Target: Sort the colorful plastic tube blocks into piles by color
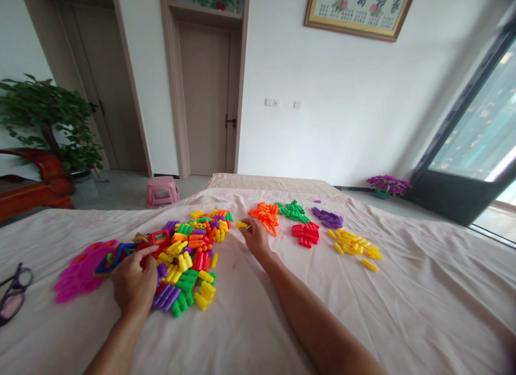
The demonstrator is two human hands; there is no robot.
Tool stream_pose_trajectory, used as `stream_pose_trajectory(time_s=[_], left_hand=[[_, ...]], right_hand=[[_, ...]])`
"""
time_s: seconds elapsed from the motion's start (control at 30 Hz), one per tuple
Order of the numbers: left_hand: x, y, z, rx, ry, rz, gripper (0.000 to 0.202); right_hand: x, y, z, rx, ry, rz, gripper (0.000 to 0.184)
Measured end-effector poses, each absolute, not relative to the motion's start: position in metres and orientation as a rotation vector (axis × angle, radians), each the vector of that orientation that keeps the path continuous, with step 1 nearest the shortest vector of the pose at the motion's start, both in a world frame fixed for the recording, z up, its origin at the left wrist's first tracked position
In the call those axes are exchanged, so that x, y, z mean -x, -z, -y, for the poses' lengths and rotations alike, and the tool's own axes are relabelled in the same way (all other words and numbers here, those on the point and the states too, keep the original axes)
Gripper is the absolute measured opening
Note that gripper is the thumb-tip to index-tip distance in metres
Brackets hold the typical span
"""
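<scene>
Between the thumb and fingers of my right hand (pixel 256 238) is a small yellow plastic building piece (pixel 241 224), held just above the cloth. My left hand (pixel 136 281) rests at the left edge of a mixed pile of plastic building pieces (pixel 187 257); its thumb and index finger are apart, and I see nothing gripped in it. Its other fingers are partly hidden. Beyond my right hand lie sorted groups: orange pieces (pixel 266 216), green pieces (pixel 293 210), red pieces (pixel 306 234), purple pieces (pixel 328 218) and yellow pieces (pixel 355 242).
Left of the pile lie a magenta flower-shaped plastic piece (pixel 78 275) and blue frame pieces (pixel 123 252). Eyeglasses (pixel 16 291) sit at the far left on the pale tablecloth (pixel 258 321). A pink stool (pixel 162 191) stands on the floor behind the table.
</scene>
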State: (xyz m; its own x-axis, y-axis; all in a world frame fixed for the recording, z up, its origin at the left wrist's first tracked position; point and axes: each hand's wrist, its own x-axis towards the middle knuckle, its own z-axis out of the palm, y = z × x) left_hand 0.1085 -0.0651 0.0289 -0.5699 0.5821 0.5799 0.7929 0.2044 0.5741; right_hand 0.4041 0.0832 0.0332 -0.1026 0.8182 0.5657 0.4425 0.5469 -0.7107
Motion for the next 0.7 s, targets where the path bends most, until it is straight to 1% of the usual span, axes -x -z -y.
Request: stream_pose_trajectory(time_s=[0.17,0.37,0.43,0.57,0.63,0.7], left_hand=[[-0.107,-0.029,0.065,1.315,1.321,2.243,0.036],[-0.106,-0.028,0.064,1.321,1.325,2.255,0.036],[-0.106,-0.028,0.065,1.320,1.323,2.266,0.037],[-0.106,-0.028,0.065,1.319,1.312,2.278,0.038],[-0.106,-0.028,0.064,1.319,1.309,2.277,0.038],[-0.105,-0.027,0.064,1.322,1.303,2.275,0.038]], right_hand=[[-0.428,-0.033,-0.093,1.063,-0.485,1.395,0.026],[-0.463,-0.028,-0.090,1.052,-0.431,1.387,0.031],[-0.479,-0.029,-0.092,1.058,-0.453,1.296,0.037],[-0.521,-0.034,-0.103,1.095,-0.548,0.952,0.055],[-0.545,-0.035,-0.109,1.155,-0.498,0.790,0.058],[-0.570,-0.035,-0.114,1.233,-0.365,0.671,0.055]])
